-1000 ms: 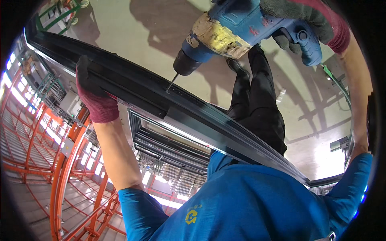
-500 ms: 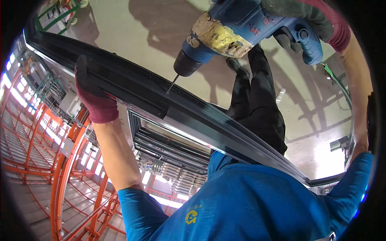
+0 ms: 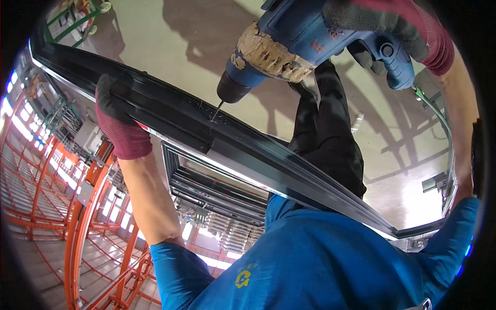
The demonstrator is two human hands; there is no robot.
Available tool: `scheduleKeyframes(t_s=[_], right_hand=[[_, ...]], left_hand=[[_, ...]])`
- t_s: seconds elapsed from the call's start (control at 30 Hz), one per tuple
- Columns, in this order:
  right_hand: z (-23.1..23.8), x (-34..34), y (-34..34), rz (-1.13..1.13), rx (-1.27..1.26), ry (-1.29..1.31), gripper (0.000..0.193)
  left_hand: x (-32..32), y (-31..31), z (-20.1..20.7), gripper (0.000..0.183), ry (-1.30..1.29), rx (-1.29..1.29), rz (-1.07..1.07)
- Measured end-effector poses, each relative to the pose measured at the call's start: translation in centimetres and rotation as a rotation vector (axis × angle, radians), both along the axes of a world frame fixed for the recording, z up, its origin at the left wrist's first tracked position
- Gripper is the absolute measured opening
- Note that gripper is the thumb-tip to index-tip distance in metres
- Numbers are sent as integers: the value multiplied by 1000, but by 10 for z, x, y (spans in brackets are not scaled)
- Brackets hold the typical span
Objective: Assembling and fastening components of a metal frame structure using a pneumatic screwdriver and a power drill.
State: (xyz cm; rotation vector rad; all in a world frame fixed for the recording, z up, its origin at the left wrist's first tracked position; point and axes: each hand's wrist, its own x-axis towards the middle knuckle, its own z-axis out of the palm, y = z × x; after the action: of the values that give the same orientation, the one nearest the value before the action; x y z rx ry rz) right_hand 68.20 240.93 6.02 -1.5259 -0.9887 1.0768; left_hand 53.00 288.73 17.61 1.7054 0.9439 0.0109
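A long dark metal frame [image 3: 258, 155] runs slantwise in front of me, from the far left to the near right. My left hand [image 3: 122, 124], in a maroon and grey glove, is closed around its left part. In my gloved right hand [image 3: 395, 26] is a blue power drill [image 3: 305, 44], with worn tan tape around its body. My fingers wrap the handle near the trigger. The drill's thin bit [image 3: 218, 110] points down into the groove of the frame, its tip in contact there. Small dark shavings [image 3: 205, 113] lie around the bit.
A green cord [image 3: 434, 109] trails from the drill handle at the right. More dark frames [image 3: 217, 194] are stacked beneath the one I hold. Orange metal racking [image 3: 77, 227] stands at the left, and a green wheeled cart [image 3: 72, 26] at the far left.
The drill has shifted slightly left and down, and less of the bit shows above the frame. Shavings have gathered around it. My left hand keeps its hold on the frame.
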Motion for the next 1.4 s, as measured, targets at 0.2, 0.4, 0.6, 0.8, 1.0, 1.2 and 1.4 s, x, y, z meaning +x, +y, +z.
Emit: scheduleKeyframes(t_s=[0.2, 0.4, 0.6, 0.8, 1.0, 1.2, 1.4], right_hand=[[47, -32, 14, -549, -365, 472, 52], [38, -28, 9, -401, -460, 433, 51], [42, -42, 21, -453, -367, 375, 47], [13, -42, 16, -549, -123, 797, 38], [1, -21, 9, -204, 116, 124, 32], [-49, -12, 38, -293, 1144, -614, 42], [11, -17, 25, -227, -82, 146, 50]], left_hand=[[2, -13, -5, 29, -21, -24, 14], [5, -10, 0, 35, 16, 9, 55], [7, -13, -2, 35, 17, -30, 44], [7, -13, -6, 29, -13, 108, 45], [3, 16, -13, 27, -20, 15, 39], [10, -13, -11, 26, -7, 107, 57], [9, -20, 0, 25, -26, 98, 78]])
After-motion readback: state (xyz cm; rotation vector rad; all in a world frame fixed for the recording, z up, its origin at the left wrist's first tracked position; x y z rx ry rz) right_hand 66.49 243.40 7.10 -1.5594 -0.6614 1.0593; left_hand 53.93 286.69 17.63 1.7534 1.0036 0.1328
